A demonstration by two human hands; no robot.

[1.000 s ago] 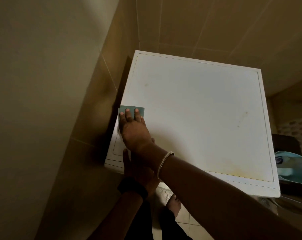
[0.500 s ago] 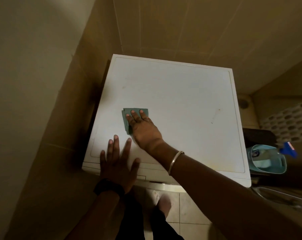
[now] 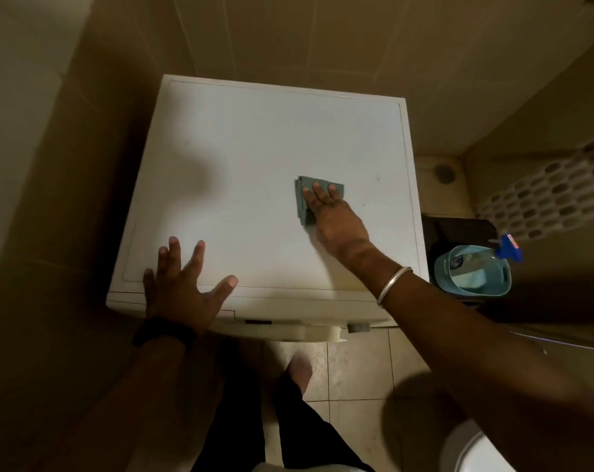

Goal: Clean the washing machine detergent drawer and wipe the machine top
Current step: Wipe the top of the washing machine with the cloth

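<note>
Sliding rightward: right hand, fingers flat, pressing the cloth w/ no grip, now mid-right of the machine top. Left hand splayed flat at front-left edge, bracing. Left side looks done; right strip left.

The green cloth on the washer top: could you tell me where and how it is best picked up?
Probably pinch the green cloth at its left edge, where the folded layers show, coming from the left and above. It lies flat on the machine top under the right hand, whose straight fingers cover its right part.
</note>
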